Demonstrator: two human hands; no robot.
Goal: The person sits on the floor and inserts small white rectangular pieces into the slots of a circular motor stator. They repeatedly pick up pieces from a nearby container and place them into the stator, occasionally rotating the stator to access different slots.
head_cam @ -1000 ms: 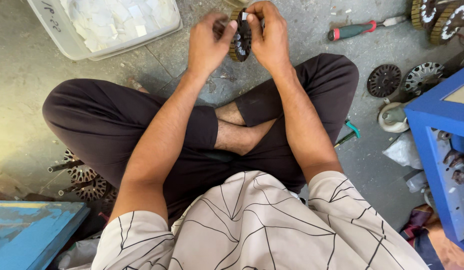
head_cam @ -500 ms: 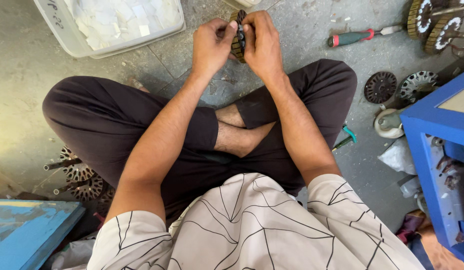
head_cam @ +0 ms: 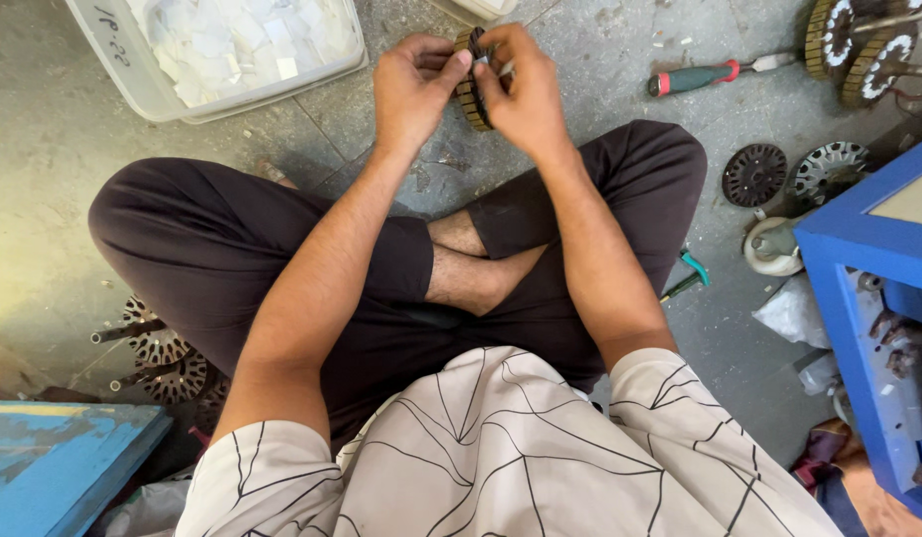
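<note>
Both hands, left hand [head_cam: 413, 91] and right hand [head_cam: 521, 94], pinch a dark, ridged round metal stator core [head_cam: 471, 72] above the concrete floor [head_cam: 63, 199]; its slipping from fingertips seems the risk.

floor [head_cam: 43, 199]: grey concrete | on it: screwdriver [head_cam: 708, 75], white bin [head_cam: 153, 94], slotted metal discs [head_cam: 754, 174]

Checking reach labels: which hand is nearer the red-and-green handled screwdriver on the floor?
Right. The right hand grips the slotted metal core just left of the screwdriver; the left hand sits beyond the core, farther away.
</note>
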